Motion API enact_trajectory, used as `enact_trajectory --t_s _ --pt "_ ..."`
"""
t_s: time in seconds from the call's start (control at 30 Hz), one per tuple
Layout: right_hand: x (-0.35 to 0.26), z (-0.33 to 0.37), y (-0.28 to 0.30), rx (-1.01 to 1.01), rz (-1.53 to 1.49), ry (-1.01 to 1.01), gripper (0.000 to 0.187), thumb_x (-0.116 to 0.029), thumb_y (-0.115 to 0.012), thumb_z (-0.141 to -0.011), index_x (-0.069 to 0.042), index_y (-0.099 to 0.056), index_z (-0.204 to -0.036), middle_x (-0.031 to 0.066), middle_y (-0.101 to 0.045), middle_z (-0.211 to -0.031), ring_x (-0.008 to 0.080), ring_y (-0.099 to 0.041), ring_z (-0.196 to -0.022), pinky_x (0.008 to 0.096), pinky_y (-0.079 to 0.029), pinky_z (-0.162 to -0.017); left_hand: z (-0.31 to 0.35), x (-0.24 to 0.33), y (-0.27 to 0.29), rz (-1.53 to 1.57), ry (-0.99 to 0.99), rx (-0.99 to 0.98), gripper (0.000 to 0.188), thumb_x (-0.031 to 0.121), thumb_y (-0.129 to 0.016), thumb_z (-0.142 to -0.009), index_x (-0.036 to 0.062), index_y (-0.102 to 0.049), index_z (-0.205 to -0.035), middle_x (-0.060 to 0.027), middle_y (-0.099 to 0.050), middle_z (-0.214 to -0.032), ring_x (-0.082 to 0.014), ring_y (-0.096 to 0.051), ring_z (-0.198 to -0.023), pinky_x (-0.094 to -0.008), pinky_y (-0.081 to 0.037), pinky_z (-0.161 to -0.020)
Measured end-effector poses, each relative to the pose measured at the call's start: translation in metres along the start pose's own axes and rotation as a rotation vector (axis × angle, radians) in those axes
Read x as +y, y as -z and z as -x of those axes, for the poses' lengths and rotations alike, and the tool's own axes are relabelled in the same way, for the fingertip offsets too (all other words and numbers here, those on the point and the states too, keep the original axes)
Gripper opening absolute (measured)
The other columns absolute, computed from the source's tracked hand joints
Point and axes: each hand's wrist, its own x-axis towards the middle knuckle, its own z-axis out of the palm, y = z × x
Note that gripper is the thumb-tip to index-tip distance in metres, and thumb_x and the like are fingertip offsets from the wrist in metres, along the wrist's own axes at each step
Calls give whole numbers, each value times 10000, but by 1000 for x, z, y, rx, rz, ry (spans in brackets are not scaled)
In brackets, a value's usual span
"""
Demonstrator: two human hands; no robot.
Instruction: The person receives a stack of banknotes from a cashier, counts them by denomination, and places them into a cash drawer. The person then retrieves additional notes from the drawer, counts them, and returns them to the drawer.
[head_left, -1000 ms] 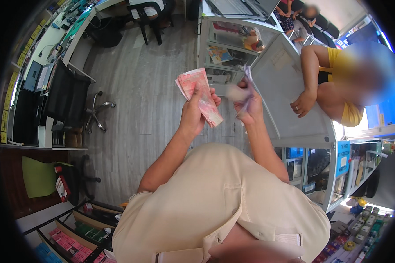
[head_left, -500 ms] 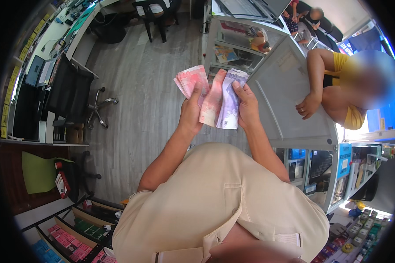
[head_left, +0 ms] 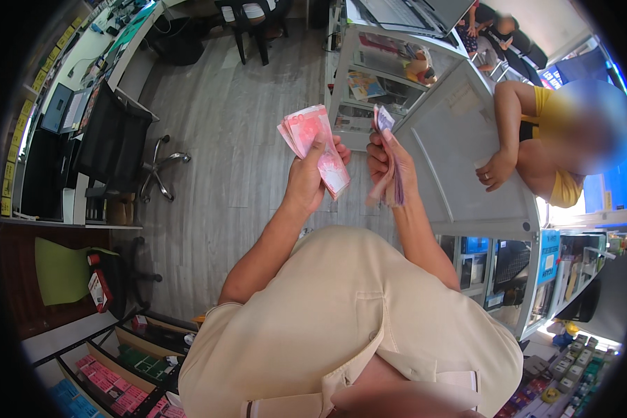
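My left hand (head_left: 312, 174) grips a fanned stack of pink banknotes (head_left: 311, 139), thumb pressed across their face. A little to the right, my right hand (head_left: 386, 164) holds a few purple and pink banknotes (head_left: 391, 177) edge-on, folded over its fingers. Both hands are raised in front of my chest, a small gap between them, above the grey wooden floor and next to the glass counter (head_left: 460, 157).
Across the counter a person in a yellow top rests a hand (head_left: 496, 171) on its top. A glass display case (head_left: 383, 76) stands behind the hands. A black office chair (head_left: 122, 150) and a desk with monitors (head_left: 63, 111) are at left. Shelves of goods (head_left: 129, 362) run along the bottom.
My right hand has pulled its purple notes away from the pink stack and turned them edge-on. The left hand's stack stays raised and fanned.
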Motion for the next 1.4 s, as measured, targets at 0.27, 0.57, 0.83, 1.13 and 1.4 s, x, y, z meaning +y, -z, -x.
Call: enact_trajectory --t_s 0.27,0.57,0.83,1.13,1.4 --pt "20 -4 -7 210 490 -19 299 -199 -713 -1006 -5 -656 -1227 50 -727 -1032 97 -690 -864 266 -573 -784 -5 -9 -2 -29 -71 -4 554 401 -662 -1030 7 -545 -1399 -118 -643 -1311 -217 -635 -1206 -374 -523 -1022" --pt "11 -11 -8 173 570 -62 291 -224 -685 -1028 -19 -648 -1232 56 -737 -1043 105 -702 -860 275 -582 -779 -14 -11 -9 -90 -95 17 502 311 -704 -1015 -16 -578 -1375 -96 -647 -1340 -205 -633 -1222 -349 -516 -1000" --pt "-7 -8 -14 136 247 -65 397 -272 -690 -1014 -19 -625 -1313 50 -717 -1115 105 -689 -918 283 -581 -807 -20 -5 -2 -55 -19 24 504 382 -673 -1027 -3 -592 -1343 -129 -664 -1239 -204 -661 -1113 -349 -532 -970" --pt "13 -25 -2 175 289 54 317 -242 -665 -1040 -26 -625 -1268 45 -722 -1075 106 -701 -892 280 -589 -801 -17 4 -1 17 8 -11 546 340 -667 -1034 -12 -513 -1423 -103 -608 -1368 -223 -614 -1246 -379 -498 -1066" --pt "27 -36 -5 146 376 -11 328 -235 -695 -1021 -46 -628 -1280 34 -715 -1069 88 -670 -863 263 -568 -755 -19 5 7 -63 -125 27 540 357 -675 -1029 -9 -534 -1399 -109 -608 -1357 -209 -622 -1221 -372 -508 -1037"
